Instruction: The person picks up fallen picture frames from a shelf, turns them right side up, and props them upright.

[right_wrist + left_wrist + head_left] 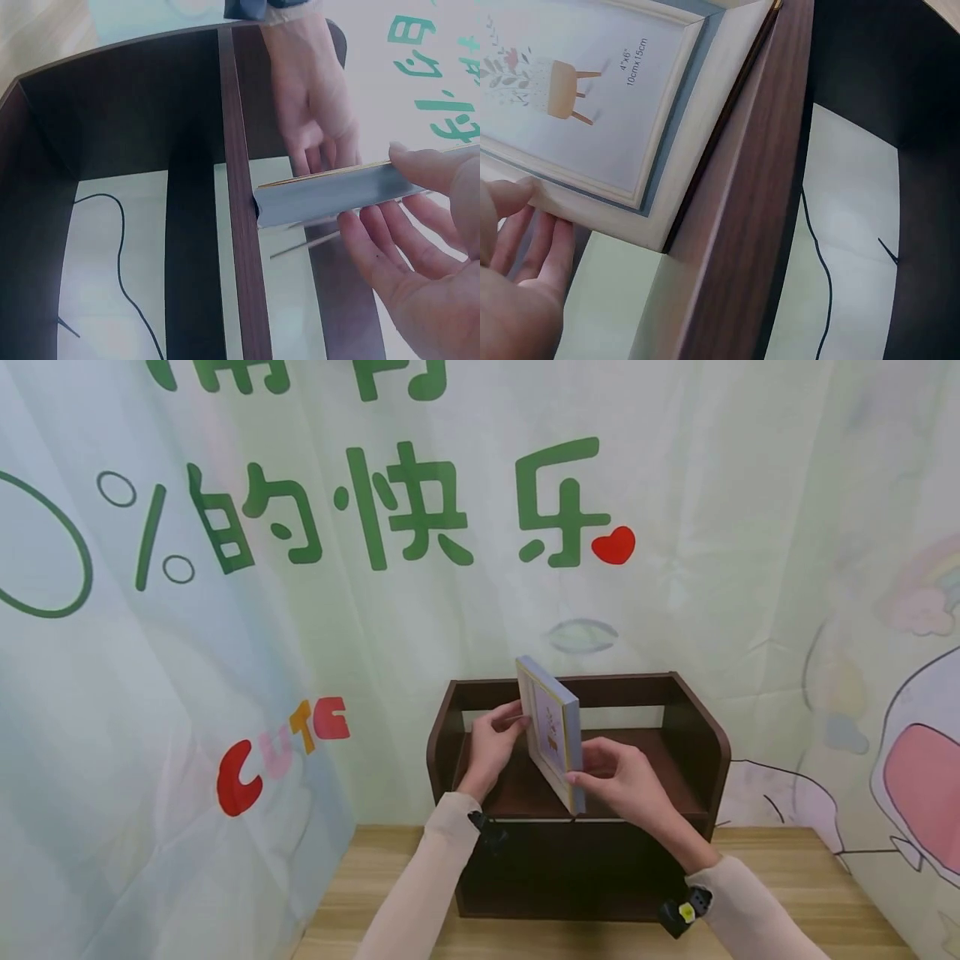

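Observation:
A picture frame [551,727] with a cream border stands upright, turned at an angle, on the upper board of a dark brown shelf unit [693,739]. My left hand [491,747] pinches its far-left edge, thumb in front and fingers behind, as the left wrist view also shows. On the near edge, my right hand [630,781] holds the frame between the thumb and the fingers behind it. Inside the frame, the left wrist view shows a print of a plant in an orange-legged pot [564,88]. Its grey-blue side [330,199] faces the right wrist camera, close to the shelf's front edge.
The unit's open lower compartment [570,868] lies below the board, with a thin black cord [826,277] seen through its back opening. Raised side walls flank the upper board. The unit stands on a wood-grain table [787,868] before a printed curtain [420,627].

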Tool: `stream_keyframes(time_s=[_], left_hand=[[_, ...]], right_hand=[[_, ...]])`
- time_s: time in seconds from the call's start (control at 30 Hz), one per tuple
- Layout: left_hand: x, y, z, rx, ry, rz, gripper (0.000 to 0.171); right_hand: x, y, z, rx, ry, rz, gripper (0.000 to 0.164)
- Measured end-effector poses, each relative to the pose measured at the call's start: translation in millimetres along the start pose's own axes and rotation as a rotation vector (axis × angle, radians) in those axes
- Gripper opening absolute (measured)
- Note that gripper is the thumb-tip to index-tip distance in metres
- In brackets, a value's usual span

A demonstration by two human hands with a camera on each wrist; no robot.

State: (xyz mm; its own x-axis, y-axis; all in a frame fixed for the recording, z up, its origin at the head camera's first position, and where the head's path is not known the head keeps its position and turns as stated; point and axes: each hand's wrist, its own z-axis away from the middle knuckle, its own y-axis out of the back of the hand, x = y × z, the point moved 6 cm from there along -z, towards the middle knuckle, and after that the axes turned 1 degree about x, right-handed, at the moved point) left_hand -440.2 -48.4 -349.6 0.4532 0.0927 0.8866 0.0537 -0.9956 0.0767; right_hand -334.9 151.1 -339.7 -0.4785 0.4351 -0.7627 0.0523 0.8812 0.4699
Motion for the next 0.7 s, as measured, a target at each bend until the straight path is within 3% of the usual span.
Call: stream_keyframes(time_s=[0.7], left_hand=[[-18.0, -17.8, -16.8, -0.064, 0.089, 0.067, 0.027]], right_hand=[[-11, -22, 0, 0.108, 0.019, 0.022, 0.034]])
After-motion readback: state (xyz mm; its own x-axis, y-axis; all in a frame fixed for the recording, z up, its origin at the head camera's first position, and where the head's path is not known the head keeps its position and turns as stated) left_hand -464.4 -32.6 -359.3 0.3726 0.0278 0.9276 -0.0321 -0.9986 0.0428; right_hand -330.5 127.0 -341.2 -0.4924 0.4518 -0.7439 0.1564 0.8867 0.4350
